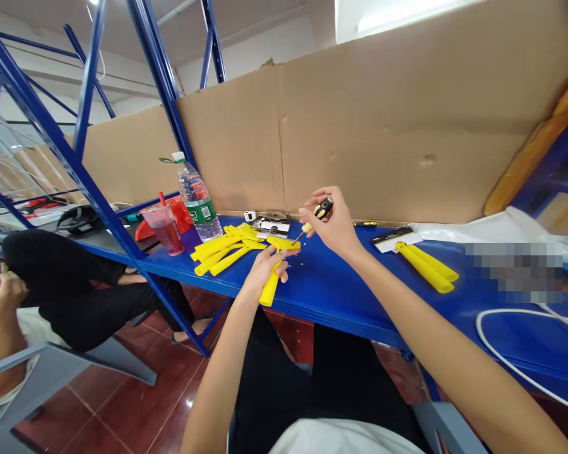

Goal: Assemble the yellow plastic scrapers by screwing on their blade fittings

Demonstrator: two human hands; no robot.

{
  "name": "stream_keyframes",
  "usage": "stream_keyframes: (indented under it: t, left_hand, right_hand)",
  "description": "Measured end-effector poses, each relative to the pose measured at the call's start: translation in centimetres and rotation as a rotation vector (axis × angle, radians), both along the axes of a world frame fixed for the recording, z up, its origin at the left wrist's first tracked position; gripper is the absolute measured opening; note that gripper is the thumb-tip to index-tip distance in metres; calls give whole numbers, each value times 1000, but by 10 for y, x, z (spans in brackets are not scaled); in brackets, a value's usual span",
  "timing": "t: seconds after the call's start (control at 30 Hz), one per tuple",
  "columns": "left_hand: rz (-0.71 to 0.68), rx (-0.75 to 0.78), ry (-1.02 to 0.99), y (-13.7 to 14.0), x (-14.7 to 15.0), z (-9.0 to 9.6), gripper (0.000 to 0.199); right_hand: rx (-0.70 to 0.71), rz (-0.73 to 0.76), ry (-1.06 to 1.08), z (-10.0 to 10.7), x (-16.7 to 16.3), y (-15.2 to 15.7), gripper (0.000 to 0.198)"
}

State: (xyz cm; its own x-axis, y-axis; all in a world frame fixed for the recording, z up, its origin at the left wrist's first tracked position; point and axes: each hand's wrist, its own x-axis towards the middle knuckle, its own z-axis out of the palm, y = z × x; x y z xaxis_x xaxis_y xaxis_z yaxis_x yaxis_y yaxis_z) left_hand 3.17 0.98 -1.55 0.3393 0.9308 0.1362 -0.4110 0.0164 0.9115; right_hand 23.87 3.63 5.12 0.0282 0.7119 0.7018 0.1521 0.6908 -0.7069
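My left hand [265,271] is closed around a yellow T-shaped plastic scraper-like tool [269,287], its grip angled down past the table's front edge. In my right hand [334,221] is a screwdriver [322,208] with a black and pale yellow handle. Its thin shaft slants down to the left, and the tip meets the head of the yellow tool or lies very close to it; fingers partly hide the spot. Several similar yellow pieces [218,249] lie in a heap left of my left hand. Tiny bits, perhaps screws, are scattered beside the tool's head.
On the blue table [341,290] stand a water bottle [199,205] and a red drink cup [163,227]. Rightward lie two yellow handles [428,268], a black-and-white card [392,239] and a white cable [483,340]. Cardboard [360,132] walls the back. Another person [76,296] sits at left.
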Motion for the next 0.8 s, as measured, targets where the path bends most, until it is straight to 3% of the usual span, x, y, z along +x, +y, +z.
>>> stream_keyframes:
  t: [0.2,0.47,0.7,0.8]
  left_hand:
    - [-7,-1,-28,3,1,-3,40]
    - [14,-7,-47,7,0,-8,41]
    - [23,-31,-38,7,-1,-6,40]
    - [20,-27,-34,7,-1,-6,38]
  right_hand:
    - [91,-71,15,-4,-1,1,67]
    - [-5,-22,4,1,4,4,60]
    - [56,-223,-173,11,18,3,47]
    - [-1,-206,-181,11,22,5,47]
